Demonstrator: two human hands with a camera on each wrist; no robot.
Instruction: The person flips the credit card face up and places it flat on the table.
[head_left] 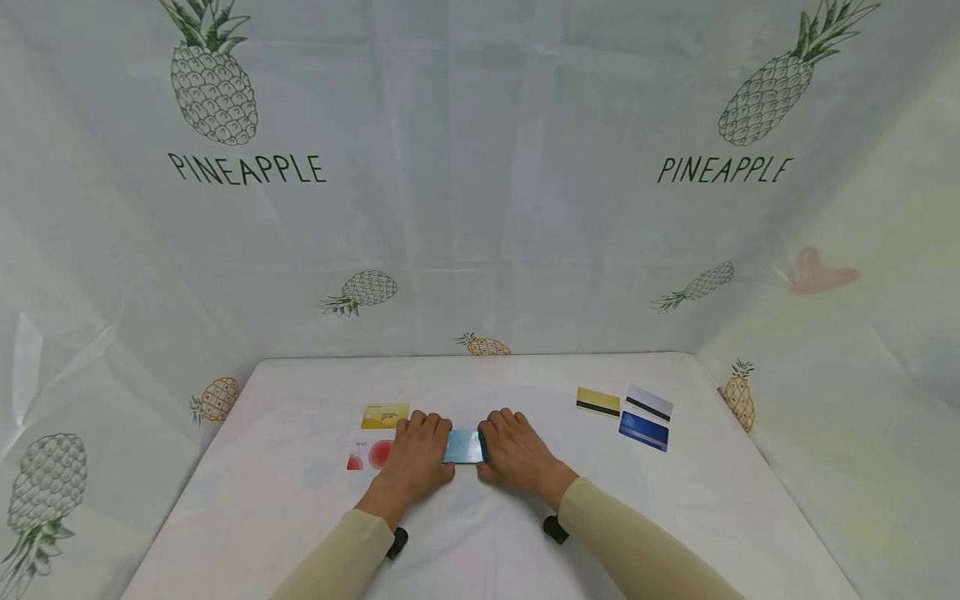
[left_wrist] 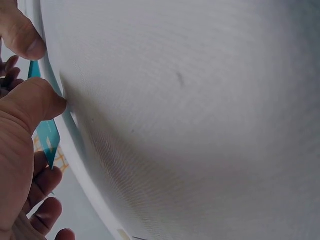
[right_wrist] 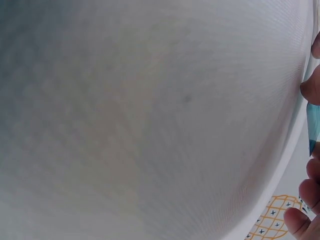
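Observation:
A light-blue and teal card (head_left: 463,447) lies between the two hands near the middle of the table. My left hand (head_left: 420,450) grips its left end, thumb at the near side and fingers at the far side. The right end is held the same way by my right hand (head_left: 516,450). In the left wrist view, the teal card (left_wrist: 48,137) shows between thumb and fingertips. Only a sliver of the card (right_wrist: 313,122) appears at the right edge of the right wrist view. The hands cover both ends of the card.
Left of the hands lie a yellow card (head_left: 385,416) and a white card with red circles (head_left: 362,457), partly hidden by the left hand. At the right lie a gold striped card (head_left: 597,402), a white striped card (head_left: 649,402) and a blue card (head_left: 643,431). Pineapple-print sheeting (head_left: 480,208) surrounds the table.

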